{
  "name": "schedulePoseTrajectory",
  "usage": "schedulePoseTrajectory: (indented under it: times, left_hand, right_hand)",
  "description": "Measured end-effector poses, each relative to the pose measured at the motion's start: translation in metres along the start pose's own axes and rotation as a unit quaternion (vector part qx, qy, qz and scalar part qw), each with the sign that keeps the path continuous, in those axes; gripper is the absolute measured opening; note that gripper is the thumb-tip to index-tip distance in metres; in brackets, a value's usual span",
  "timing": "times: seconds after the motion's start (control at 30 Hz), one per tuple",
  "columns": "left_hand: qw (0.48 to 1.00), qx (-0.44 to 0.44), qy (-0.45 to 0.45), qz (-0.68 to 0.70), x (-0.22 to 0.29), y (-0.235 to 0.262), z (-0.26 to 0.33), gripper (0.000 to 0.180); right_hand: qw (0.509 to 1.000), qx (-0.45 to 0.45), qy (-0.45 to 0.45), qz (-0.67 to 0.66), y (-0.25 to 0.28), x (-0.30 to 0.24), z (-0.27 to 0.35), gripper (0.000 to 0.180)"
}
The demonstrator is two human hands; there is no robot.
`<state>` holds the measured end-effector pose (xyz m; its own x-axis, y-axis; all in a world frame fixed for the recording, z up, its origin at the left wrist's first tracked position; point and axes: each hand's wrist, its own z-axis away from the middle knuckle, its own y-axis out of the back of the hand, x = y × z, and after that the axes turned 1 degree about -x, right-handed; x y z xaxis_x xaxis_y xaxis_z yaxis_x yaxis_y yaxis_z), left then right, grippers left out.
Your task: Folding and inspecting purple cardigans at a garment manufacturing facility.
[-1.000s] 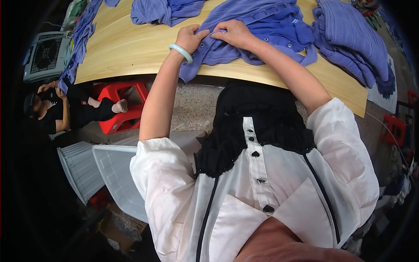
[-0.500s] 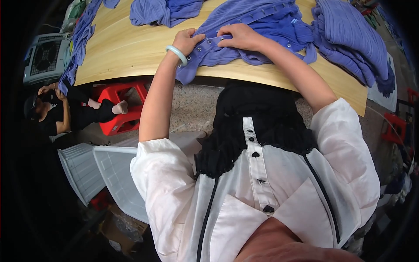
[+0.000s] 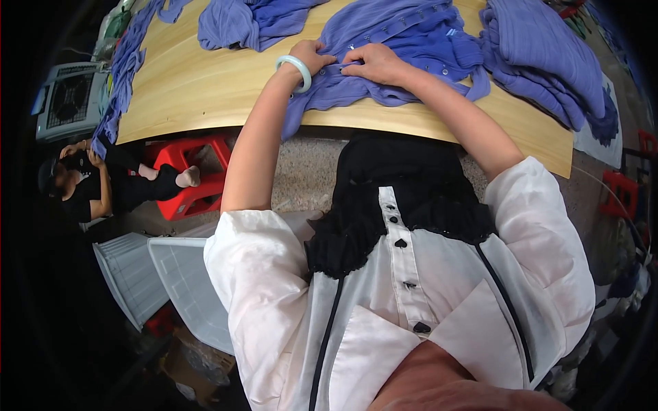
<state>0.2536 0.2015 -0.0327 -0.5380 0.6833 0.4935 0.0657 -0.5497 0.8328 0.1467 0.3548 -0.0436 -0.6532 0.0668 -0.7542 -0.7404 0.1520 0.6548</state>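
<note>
At the wooden table's (image 3: pixel 185 89) near edge, my left hand (image 3: pixel 310 57) (pale bangle (image 3: pixel 303 69) on its wrist) and right hand (image 3: pixel 378 65) pinch the studded strip (image 3: pixel 334 70) of a purple garment (image 3: pixel 426 49); folded cloth (image 3: pixel 538 55) sits at the table's right end.

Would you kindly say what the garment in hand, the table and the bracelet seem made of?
Garment: matte cloth, judging by its soft folds; fibre unclear. Table: smooth wood or wood-look laminate, showing pale grain. Bracelet: perhaps polished stone, glass or plastic, given its pale gloss.
</note>
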Motion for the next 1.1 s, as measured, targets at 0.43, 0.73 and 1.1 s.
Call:
schedulePoseTrajectory:
  times: [0.43,0.73,1.1]
  left_hand:
    - [0.978,0.002,-0.026,0.207,0.012,0.008,0.018,0.017]
    - [0.966,-0.004,-0.019,0.257,0.010,0.009,0.019,0.020]
    - [0.957,-0.009,-0.042,0.286,0.008,0.005,0.020,0.019]
  right_hand:
    - [0.996,0.085,0.006,-0.010,0.002,0.007,-0.013,0.025]
    - [0.997,0.076,-0.024,0.010,0.009,-0.004,-0.015,0.027]
    - [0.991,0.017,-0.060,-0.116,0.006,0.005,-0.017,0.026]
